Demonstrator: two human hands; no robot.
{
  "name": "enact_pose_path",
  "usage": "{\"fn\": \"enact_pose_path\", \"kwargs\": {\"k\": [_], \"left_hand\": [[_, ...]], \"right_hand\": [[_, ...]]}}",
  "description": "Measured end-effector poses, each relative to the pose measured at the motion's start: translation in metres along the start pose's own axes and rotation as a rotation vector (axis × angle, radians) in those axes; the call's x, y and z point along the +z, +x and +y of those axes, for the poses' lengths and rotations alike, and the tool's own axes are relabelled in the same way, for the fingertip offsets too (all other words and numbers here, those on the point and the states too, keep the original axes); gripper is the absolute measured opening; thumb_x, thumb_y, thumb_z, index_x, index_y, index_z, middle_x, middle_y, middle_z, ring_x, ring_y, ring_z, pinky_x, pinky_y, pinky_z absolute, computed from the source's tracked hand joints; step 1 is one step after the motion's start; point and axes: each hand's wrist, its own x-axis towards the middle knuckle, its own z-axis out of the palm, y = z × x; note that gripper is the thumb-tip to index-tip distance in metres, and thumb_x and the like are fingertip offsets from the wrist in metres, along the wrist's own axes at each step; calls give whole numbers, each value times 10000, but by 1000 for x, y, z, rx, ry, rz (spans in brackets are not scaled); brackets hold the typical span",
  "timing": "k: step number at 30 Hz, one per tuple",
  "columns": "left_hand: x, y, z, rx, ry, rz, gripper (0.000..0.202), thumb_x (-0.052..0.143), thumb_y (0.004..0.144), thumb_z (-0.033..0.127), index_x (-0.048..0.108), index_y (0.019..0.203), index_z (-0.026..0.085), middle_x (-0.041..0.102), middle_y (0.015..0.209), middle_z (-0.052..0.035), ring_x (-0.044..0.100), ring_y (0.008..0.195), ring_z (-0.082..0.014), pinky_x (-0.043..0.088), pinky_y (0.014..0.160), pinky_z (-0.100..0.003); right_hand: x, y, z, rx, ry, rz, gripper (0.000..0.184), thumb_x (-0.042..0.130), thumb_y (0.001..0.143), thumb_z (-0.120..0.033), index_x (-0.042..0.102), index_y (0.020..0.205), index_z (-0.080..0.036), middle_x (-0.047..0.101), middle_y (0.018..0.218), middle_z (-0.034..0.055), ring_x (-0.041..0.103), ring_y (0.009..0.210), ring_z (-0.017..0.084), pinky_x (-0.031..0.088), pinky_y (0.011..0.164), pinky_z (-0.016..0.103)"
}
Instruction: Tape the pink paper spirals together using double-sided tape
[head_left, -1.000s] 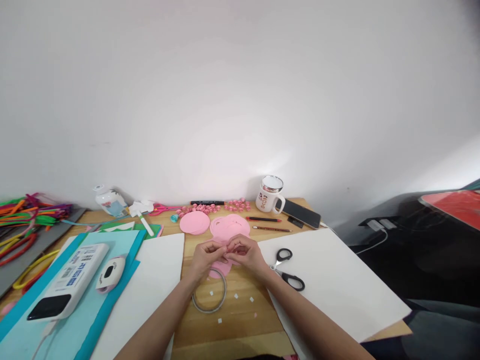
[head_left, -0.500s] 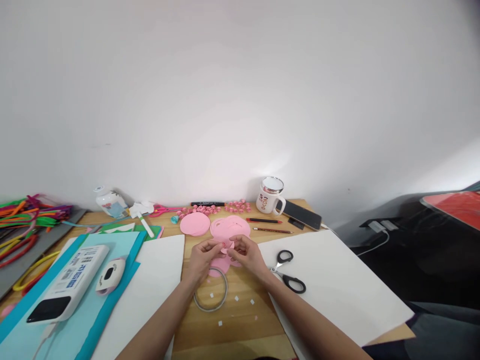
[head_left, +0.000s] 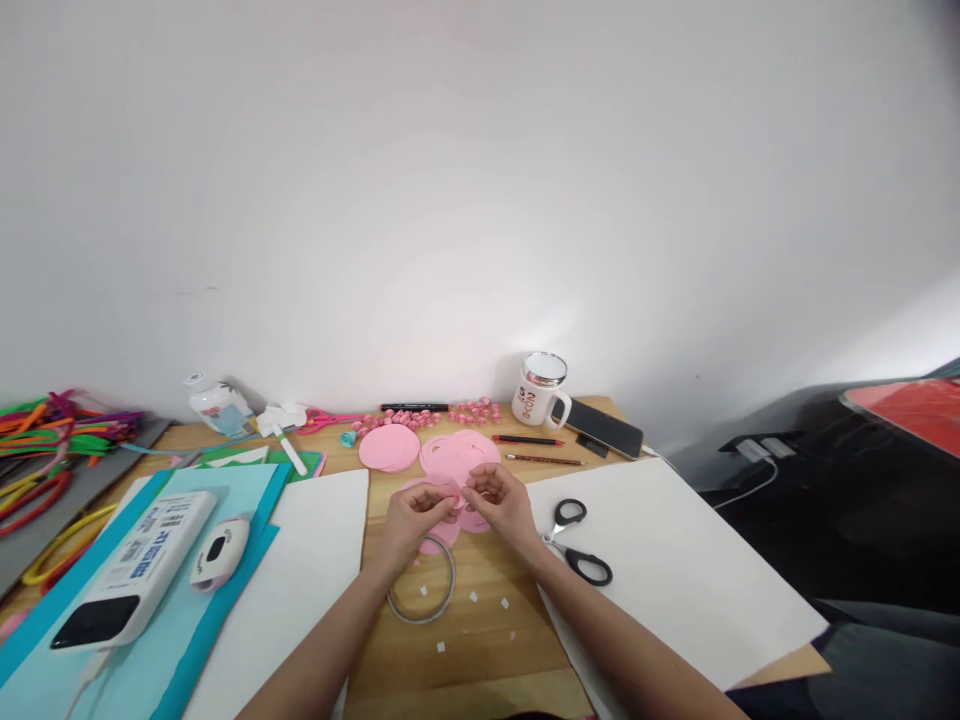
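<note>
My left hand (head_left: 409, 517) and my right hand (head_left: 504, 502) meet over the middle of the wooden table (head_left: 480, 640), fingers pinched together on a small pink paper piece (head_left: 455, 497). Under the hands lies another pink cut-out (head_left: 439, 540). Just behind them rest pink paper circles (head_left: 390, 447) and a pile of pink spiral-cut paper (head_left: 459, 453). A ring of tape (head_left: 421, 598) lies below my left wrist, with small white squares scattered around it.
Black scissors (head_left: 574, 541) lie on a white sheet (head_left: 675, 570) to the right. At left are blue sheets with a power bank (head_left: 124, 580) and a small device (head_left: 219, 548). Pencils, a mug (head_left: 538, 389), a phone (head_left: 602, 427), a marker and small pink paper rolls line the back.
Both hands have shifted slightly away from me while still pinching the pink piece; their fingers have reworked it a little. Nothing else has moved.
</note>
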Motion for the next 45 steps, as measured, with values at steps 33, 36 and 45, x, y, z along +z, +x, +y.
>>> {"fn": "enact_pose_path", "kwargs": {"k": [33, 36, 45], "left_hand": [[7, -3, 15, -113, -377, 126, 178, 778, 537, 236, 675, 609, 110, 693, 635, -56, 643, 643, -167, 511, 638, -258], [9, -4, 19, -173, -463, 145, 180, 777, 539, 205, 680, 652, 103, 701, 675, -72, 648, 644, -161, 504, 592, -231], [15, -7, 23, -382, -632, 112, 70, 710, 634, 151, 661, 681, 131, 695, 666, -37, 651, 656, -146, 503, 609, -213]], "right_hand": [[10, -8, -20, -489, -524, -62, 75, 607, 732, -245, 601, 797, -208, 533, 827, 42, 545, 731, 143, 498, 607, 258], [13, -12, -21, -610, -732, -21, 70, 581, 762, -231, 622, 819, -220, 517, 857, 58, 540, 745, 148, 490, 623, 268], [13, -14, -12, -780, -960, -1, 168, 520, 817, -202, 620, 939, -258, 549, 864, 63, 531, 781, 162, 457, 647, 245]]}}
